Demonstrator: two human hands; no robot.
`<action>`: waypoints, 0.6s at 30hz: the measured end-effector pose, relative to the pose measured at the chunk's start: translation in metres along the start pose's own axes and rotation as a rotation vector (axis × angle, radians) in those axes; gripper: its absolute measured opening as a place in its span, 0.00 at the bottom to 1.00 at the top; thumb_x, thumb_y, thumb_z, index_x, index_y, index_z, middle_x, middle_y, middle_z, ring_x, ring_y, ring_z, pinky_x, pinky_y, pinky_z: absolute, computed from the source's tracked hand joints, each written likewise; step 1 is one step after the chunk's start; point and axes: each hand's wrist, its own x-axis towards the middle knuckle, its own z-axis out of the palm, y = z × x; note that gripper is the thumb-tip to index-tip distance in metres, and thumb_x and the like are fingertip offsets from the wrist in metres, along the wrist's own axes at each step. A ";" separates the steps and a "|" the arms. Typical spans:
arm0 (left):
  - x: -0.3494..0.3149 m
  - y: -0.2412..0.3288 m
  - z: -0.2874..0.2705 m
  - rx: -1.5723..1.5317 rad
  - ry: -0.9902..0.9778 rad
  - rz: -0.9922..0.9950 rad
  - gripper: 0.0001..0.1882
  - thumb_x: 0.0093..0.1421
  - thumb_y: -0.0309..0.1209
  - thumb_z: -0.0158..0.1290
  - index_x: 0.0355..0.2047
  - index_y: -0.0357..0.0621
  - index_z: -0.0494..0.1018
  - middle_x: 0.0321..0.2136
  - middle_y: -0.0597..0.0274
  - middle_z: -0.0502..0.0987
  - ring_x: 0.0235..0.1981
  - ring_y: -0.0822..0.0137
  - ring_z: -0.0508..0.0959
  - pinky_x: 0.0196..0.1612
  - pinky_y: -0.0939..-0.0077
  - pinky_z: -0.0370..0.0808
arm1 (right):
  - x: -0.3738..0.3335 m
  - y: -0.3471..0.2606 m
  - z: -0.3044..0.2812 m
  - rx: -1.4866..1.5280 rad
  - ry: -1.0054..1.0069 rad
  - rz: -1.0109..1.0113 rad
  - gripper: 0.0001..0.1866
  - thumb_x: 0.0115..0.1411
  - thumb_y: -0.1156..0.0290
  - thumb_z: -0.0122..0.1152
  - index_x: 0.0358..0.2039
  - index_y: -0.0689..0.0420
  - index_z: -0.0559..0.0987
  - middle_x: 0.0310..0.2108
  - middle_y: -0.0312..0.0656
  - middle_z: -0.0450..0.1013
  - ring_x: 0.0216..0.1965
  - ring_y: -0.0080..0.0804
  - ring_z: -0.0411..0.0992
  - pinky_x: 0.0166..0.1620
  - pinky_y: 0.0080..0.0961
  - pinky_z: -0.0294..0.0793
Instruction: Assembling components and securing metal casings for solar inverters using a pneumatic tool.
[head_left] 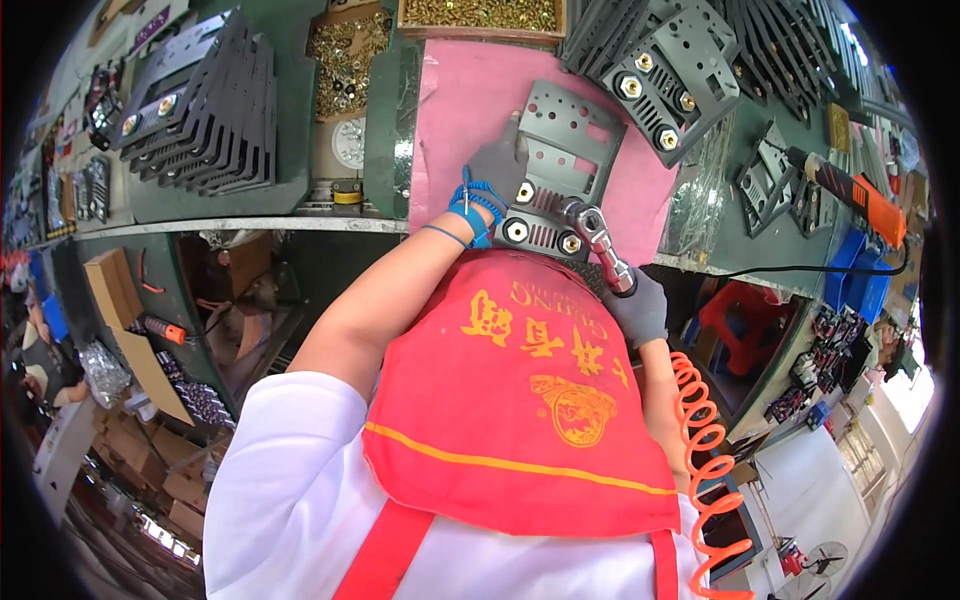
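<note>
A grey metal bracket plate [565, 125], with holes, slots and brass-centred nuts at its near end, lies on a pink mat [455, 95]. My left hand [497, 165], in a grey glove with a blue coiled cord and band at the wrist, grips the plate's left edge. My right hand [640, 308], also gloved, is closed round the handle of an air ratchet wrench [602, 245]. The wrench's head is over the plate's near right part, close to a nut; whether it touches one I cannot tell. An orange coiled hose [703, 430] runs beside my right forearm.
Stacked grey plates [205, 110] stand at the left, and more plates [670, 75] with nuts at the right. Beyond the mat are a tray of brass nuts [480, 14] and a box of loose washers [345, 60]. An orange-black power tool [850, 190] lies far right, its cable trailing along the edge.
</note>
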 end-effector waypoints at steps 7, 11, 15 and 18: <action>0.007 -0.011 0.009 -0.048 0.044 0.054 0.24 0.66 0.40 0.39 0.60 0.49 0.63 0.27 0.39 0.77 0.29 0.40 0.78 0.34 0.49 0.73 | 0.033 -0.037 0.007 -0.086 -0.099 -0.172 0.19 0.46 0.55 0.62 0.34 0.55 0.78 0.30 0.52 0.77 0.36 0.53 0.75 0.39 0.42 0.74; 0.012 -0.016 0.009 -0.069 0.005 0.069 0.25 0.66 0.41 0.39 0.61 0.50 0.62 0.28 0.39 0.77 0.31 0.40 0.78 0.36 0.49 0.73 | 0.038 -0.047 0.007 -0.143 -0.104 -0.169 0.17 0.46 0.57 0.61 0.33 0.56 0.78 0.31 0.53 0.76 0.36 0.53 0.75 0.39 0.43 0.74; 0.013 -0.012 0.004 -0.073 -0.038 0.051 0.25 0.65 0.41 0.40 0.61 0.49 0.62 0.29 0.39 0.77 0.32 0.40 0.77 0.36 0.49 0.73 | 0.044 -0.046 0.006 -0.106 -0.136 -0.179 0.17 0.47 0.58 0.61 0.33 0.56 0.78 0.31 0.54 0.76 0.36 0.54 0.75 0.40 0.42 0.74; 0.015 -0.012 0.000 -0.111 -0.016 0.096 0.23 0.64 0.39 0.42 0.59 0.48 0.65 0.29 0.40 0.77 0.32 0.41 0.77 0.36 0.50 0.73 | 0.047 -0.046 0.009 -0.117 -0.113 -0.210 0.17 0.47 0.59 0.61 0.33 0.57 0.78 0.31 0.54 0.76 0.36 0.54 0.74 0.40 0.42 0.73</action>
